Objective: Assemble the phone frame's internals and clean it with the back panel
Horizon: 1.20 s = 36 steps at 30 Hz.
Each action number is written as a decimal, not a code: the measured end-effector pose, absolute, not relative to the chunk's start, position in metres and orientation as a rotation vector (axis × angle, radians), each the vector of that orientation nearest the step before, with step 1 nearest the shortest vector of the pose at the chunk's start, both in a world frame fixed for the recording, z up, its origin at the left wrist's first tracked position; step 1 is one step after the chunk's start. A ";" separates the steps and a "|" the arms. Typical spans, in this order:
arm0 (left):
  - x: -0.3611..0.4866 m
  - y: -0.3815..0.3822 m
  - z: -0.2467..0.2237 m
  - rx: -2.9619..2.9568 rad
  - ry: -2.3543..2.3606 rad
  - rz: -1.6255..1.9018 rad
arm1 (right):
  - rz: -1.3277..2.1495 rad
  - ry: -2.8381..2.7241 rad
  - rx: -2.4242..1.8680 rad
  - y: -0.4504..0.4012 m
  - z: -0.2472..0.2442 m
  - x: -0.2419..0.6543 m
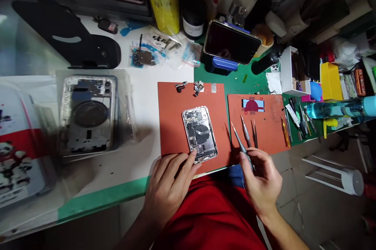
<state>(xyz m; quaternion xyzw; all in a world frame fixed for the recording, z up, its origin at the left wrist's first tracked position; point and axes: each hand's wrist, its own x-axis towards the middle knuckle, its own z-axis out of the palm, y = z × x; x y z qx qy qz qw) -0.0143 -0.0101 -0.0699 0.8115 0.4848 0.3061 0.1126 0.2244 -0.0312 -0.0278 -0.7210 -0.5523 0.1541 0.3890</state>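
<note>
An opened phone (201, 134) lies on an orange mat (173, 125), its inner parts, ribbon and dark battery area exposed. My left hand (170, 181) rests at its lower left corner; the index fingertip touches the phone and the other fingers lie stretched out. Between the thumb and fingers of my right hand (263, 177) is a slim grey-blue screwdriver (241, 146), its coppery tip pointing up and left, apart from the phone. Small removed parts sit above the phone: a dark bracket piece (181, 86), a camera module (198, 88) and a metal plate (214, 87).
A second orange mat (273, 125) holds tweezers (254, 132), a silver-handled tool (245, 130) and a patterned strip (252, 105). Another phone (227, 42) leans on a blue stand (225, 64). At left lies a bagged phone housing (88, 113). A bottle (340, 107) lies at right.
</note>
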 end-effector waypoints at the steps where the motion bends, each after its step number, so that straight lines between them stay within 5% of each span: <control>1: -0.015 -0.010 -0.070 2.390 1.420 0.900 | 0.274 -1.545 -1.799 -0.029 -0.034 0.221; 8: -0.015 -0.007 -0.072 2.457 1.382 0.931 | -0.208 -1.884 -1.732 -0.005 -0.063 0.209; 36: -0.021 -0.004 -0.079 2.391 1.400 1.036 | -0.281 -1.604 -2.341 -0.006 -0.047 0.302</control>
